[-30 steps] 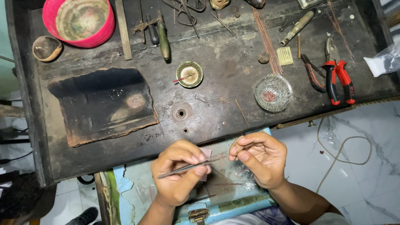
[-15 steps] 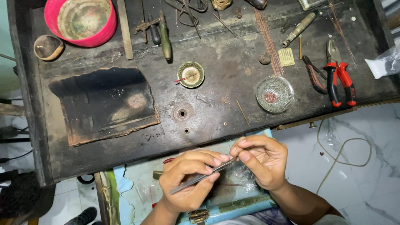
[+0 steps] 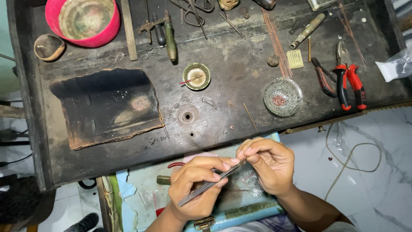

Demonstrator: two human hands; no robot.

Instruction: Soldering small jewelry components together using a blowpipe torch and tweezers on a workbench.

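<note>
My left hand (image 3: 195,184) grips metal tweezers (image 3: 210,184), which slant up to the right. Their tips meet the pinched fingertips of my right hand (image 3: 268,165). My right hand pinches something tiny that is too small to make out. Both hands hover over an open blue drawer (image 3: 240,212) lined with clear plastic, just below the front edge of a dark wooden workbench (image 3: 223,99).
On the bench lie a charred board (image 3: 105,107), a small brass dish (image 3: 196,76), a glass dish with red bits (image 3: 282,96), red-handled pliers (image 3: 351,81), thin copper wires (image 3: 277,43) and a pink bowl (image 3: 83,17). White marble floor and a loose cord (image 3: 356,159) are at the right.
My left hand has dropped lower and turned the tweezers from nearly level to a steeper slant. Both hands stay together over the drawer.
</note>
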